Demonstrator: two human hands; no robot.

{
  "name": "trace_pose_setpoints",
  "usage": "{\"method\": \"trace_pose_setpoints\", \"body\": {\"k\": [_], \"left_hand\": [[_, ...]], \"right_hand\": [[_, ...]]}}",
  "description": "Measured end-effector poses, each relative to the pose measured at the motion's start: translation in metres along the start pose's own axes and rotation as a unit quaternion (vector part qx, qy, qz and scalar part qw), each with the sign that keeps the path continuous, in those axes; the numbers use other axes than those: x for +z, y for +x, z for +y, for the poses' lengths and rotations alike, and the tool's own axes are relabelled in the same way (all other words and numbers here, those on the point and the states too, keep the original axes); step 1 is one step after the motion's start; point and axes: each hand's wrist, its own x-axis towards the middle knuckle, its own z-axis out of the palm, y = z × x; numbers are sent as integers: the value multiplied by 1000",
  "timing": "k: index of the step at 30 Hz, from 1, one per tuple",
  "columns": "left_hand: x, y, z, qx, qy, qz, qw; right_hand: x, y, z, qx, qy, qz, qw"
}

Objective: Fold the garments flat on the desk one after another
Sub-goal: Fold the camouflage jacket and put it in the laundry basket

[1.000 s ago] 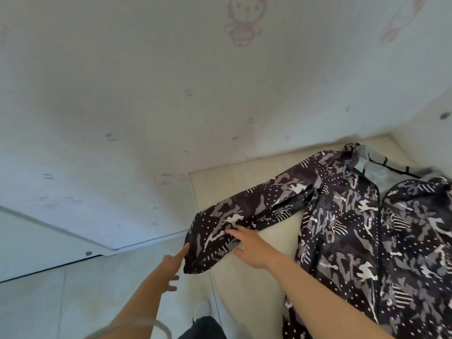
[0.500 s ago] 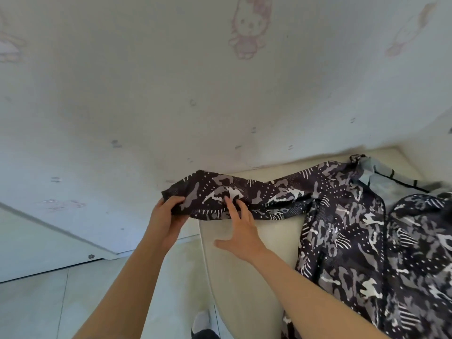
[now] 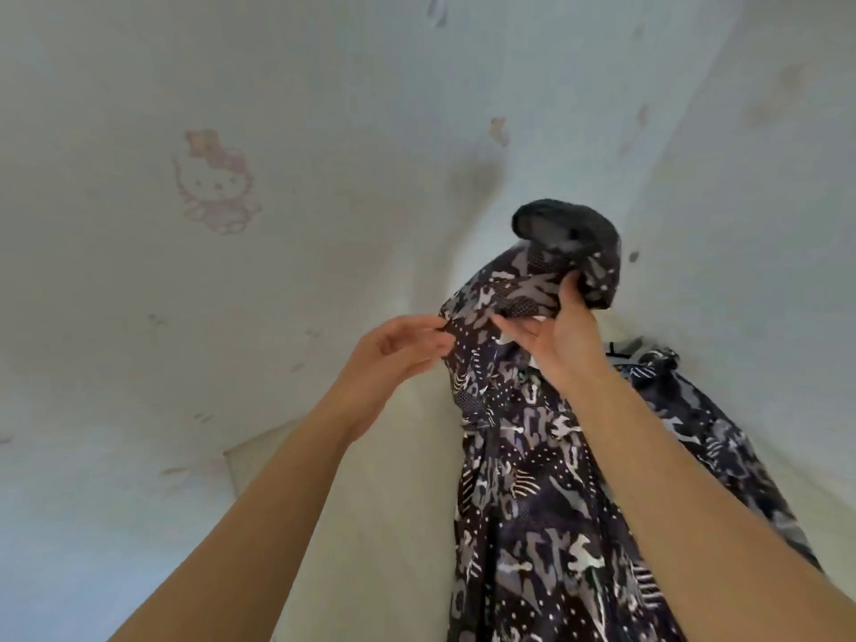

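Note:
A dark camouflage-print jacket [image 3: 532, 516] with white and grey marks lies along the cream desk [image 3: 393, 502]. Its sleeve [image 3: 523, 289] is lifted up over the jacket's body, the dark cuff opening showing at the top. My right hand [image 3: 560, 335] grips the raised sleeve near the cuff, thumb on the cloth. My left hand [image 3: 398, 349] pinches the sleeve's left edge with its fingertips. The jacket's grey inner lining and far side show behind my right forearm.
A pale wall [image 3: 278, 271] with a faded cartoon cat drawing [image 3: 215, 183] and several small marks rises right behind the desk. A second wall [image 3: 764, 224] closes the right side. The desk's left corner [image 3: 241, 461] is near my left forearm.
The sleeve lay stretched out to the left over the desk edge. Both hands have carried it up and to the right, over the jacket's body. The camera has tilted upward.

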Motion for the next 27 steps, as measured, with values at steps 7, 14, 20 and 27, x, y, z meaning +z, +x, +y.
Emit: {"method": "trace_pose_setpoints", "body": {"k": [7,14,20,27], "left_hand": [[66,47,-142,-90,321,-62,941],[111,49,-238,-131,516,-173,828],[117,65,-250,-77,503,-77,858],[109,114,-236,-59,479,51,874]], "right_hand": [[-218,-5,-65,-50,-9,302,952],[-341,-7,12,228,-260,256,903],[-331,32,15,123,-491,93,857],[-310,90,13,-90,-628,14,773]]}}
